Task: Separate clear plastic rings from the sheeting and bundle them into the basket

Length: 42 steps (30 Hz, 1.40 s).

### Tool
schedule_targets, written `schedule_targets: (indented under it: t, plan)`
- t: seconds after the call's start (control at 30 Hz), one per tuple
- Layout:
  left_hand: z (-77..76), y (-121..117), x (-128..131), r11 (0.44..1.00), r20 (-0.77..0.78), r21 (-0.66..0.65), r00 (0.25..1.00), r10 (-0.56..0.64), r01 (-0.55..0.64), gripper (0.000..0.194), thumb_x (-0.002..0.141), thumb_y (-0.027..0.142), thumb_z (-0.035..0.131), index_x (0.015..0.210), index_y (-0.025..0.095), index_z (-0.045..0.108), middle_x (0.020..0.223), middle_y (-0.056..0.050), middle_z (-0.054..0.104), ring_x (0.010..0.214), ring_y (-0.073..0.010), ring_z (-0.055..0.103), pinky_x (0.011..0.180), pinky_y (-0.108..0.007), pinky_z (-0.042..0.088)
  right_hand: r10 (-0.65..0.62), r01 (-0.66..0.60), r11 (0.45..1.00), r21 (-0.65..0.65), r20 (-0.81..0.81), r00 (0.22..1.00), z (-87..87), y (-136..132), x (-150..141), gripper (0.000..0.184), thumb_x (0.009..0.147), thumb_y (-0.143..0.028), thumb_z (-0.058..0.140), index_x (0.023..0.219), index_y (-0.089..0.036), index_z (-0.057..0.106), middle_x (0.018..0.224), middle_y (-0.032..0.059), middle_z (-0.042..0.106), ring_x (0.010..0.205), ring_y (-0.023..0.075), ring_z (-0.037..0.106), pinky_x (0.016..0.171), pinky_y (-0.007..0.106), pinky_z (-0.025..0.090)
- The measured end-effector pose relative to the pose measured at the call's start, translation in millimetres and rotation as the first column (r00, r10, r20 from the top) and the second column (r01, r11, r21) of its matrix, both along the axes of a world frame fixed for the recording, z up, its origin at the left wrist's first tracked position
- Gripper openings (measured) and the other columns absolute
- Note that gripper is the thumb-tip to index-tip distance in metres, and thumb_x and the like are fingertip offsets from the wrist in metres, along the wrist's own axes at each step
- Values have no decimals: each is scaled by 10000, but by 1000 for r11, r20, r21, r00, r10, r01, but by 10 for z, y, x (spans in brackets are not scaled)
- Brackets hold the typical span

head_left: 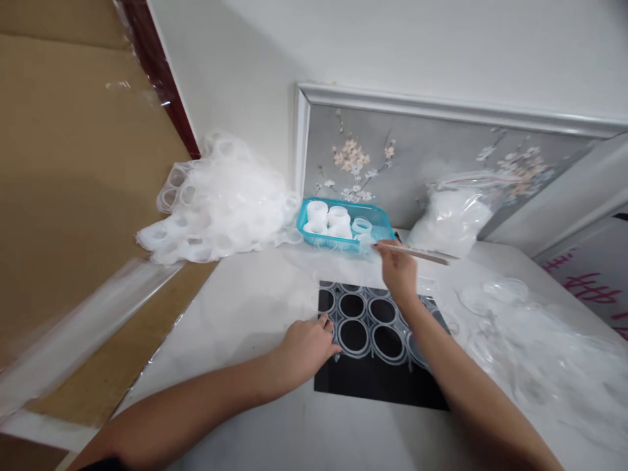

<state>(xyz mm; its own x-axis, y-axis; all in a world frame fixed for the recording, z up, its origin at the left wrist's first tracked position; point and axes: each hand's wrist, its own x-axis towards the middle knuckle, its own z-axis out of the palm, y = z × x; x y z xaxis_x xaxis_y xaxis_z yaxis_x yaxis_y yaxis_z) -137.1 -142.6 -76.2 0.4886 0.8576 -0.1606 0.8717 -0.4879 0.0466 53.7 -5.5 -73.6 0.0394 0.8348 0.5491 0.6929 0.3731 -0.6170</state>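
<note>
A clear plastic sheet of ring-shaped cups [369, 320] lies on a black mat [377, 386] on the white table. My left hand [307, 347] rests at the sheet's left edge, fingers curled and pressing down on it. My right hand [398, 269] is raised over the sheet's far edge, pinched on a thin stick-like tool [422, 254] that points right. Just beyond it stands a blue basket [380, 226] holding white round cups [328, 219].
A big heap of clear ring sheets [216, 199] lies at the back left. A plastic bag of white pieces [449, 219] leans on a framed flower picture [422, 150]. More clear sheets [534, 353] spread at right. Cardboard [73, 170] stands at left.
</note>
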Motion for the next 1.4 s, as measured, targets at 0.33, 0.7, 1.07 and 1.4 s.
schedule_targets:
  t: [0.33, 0.7, 1.07, 1.4]
  plan:
    - [109, -25, -36, 999, -25, 18, 999, -34, 35, 443, 920, 428, 581, 1222, 106, 609, 1322, -193, 579, 875, -289, 706, 650, -365, 564, -618, 617, 786, -24, -5, 786, 427, -895, 1832, 223, 840, -379, 585, 922, -248, 746, 869, 166, 735, 883, 304, 697, 751, 428, 473]
    - [3, -449, -85, 993, -72, 47, 992, -103, 106, 326, 918, 266, 591, 1178, 80, 658, 1217, -254, 629, 882, -320, 704, 617, -369, 563, -167, 212, 958, -193, 225, 960, -186, -1176, 1355, 344, 823, -480, 554, 842, -202, 757, 1174, 176, 679, 1168, 398, 577, 928, 598, 459]
    - [-90, -708, -103, 995, -112, -52, 990, -86, 80, 469, 1002, 279, 360, 1396, 60, 492, 1380, -276, 477, 813, -335, 719, 584, -406, 583, 488, -573, 743, -344, -307, 817, -231, -1255, -351, 165, 883, -321, 606, 829, -196, 698, 843, 49, 741, 793, 200, 699, 731, 323, 547]
    - [-94, -716, -129, 992, -102, 12, 987, -127, 129, 475, 1006, 319, 347, 1391, 85, 500, 1357, -261, 521, 690, -269, 709, 510, -351, 535, 494, -559, 752, -350, -263, 829, -297, -1276, -342, 151, 886, -294, 603, 819, -202, 701, 834, 42, 729, 792, 197, 682, 744, 330, 537]
